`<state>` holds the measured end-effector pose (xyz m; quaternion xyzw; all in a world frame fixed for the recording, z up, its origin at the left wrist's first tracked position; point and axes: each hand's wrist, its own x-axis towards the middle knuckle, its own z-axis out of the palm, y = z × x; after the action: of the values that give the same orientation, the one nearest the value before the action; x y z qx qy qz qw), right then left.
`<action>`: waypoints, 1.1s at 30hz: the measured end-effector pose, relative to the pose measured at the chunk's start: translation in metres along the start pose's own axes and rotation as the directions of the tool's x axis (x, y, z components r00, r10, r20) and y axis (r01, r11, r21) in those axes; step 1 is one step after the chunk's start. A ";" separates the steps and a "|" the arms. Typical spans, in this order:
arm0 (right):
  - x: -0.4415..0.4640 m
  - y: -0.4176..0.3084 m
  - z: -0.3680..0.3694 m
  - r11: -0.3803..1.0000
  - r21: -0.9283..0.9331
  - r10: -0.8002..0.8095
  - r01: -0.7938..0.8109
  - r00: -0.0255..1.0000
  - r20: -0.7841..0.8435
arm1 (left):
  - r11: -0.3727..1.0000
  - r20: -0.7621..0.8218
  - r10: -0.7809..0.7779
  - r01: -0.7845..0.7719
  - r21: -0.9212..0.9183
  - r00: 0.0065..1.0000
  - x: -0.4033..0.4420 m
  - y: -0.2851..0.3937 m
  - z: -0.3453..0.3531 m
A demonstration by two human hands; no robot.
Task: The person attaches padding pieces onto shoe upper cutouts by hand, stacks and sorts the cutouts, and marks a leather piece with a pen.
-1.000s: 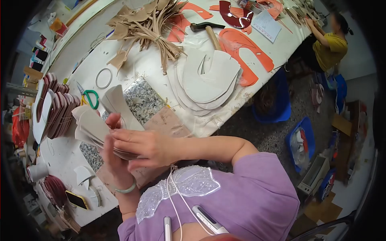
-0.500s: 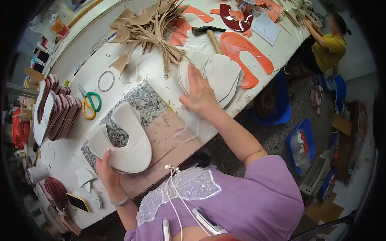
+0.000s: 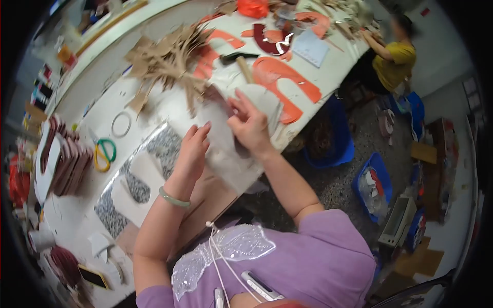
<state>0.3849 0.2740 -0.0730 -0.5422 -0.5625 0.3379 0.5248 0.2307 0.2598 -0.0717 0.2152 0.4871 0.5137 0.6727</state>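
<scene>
My right hand (image 3: pixel 249 122) grips the edge of a pale curved piece (image 3: pixel 218 115), blurred by motion, that is lifted beside a pale stack (image 3: pixel 262 97). My left hand (image 3: pixel 194 151) is raised just left of that piece, fingers partly extended and apart, with nothing visible in it. Behind my left wrist, pale U-shaped pieces (image 3: pixel 146 172) lie on a speckled stone slab (image 3: pixel 167 146), partly hidden by my forearm. A brownish board (image 3: pixel 205 197) adjoins the slab.
Scissors (image 3: pixel 105 154), a metal ring (image 3: pixel 121 124) and bundled layered pieces (image 3: pixel 64 161) are at the left. Beyond my hands are tan strips (image 3: pixel 169 61), a hammer (image 3: pixel 244 66) and orange pieces (image 3: pixel 287 82). A person in yellow (image 3: pixel 390 64) sits at the far right.
My left hand has left the pieces on the slab and moved up and right toward my right hand. My right hand has lifted a pale piece from the stack. The camera view has shifted.
</scene>
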 end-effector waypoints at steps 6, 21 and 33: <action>-0.001 0.008 -0.005 0.996 0.081 -0.025 0.028 0.999 -0.037 | 0.994 0.066 -0.092 0.088 0.072 0.994 0.028 -0.018 -0.004; -0.026 -0.016 -0.048 0.858 0.483 -0.197 0.174 0.980 -0.002 | 0.963 0.310 0.086 -0.159 0.218 0.947 -0.033 -0.016 0.079; -0.038 0.005 -0.031 0.931 0.325 -0.265 0.163 0.917 0.298 | 0.913 0.505 0.256 -0.378 0.155 0.824 -0.036 -0.028 0.031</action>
<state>0.4105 0.2328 -0.0798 -0.3267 -0.6440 0.4452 0.5295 0.2717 0.2232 -0.0649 0.4952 0.3250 0.4854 0.6431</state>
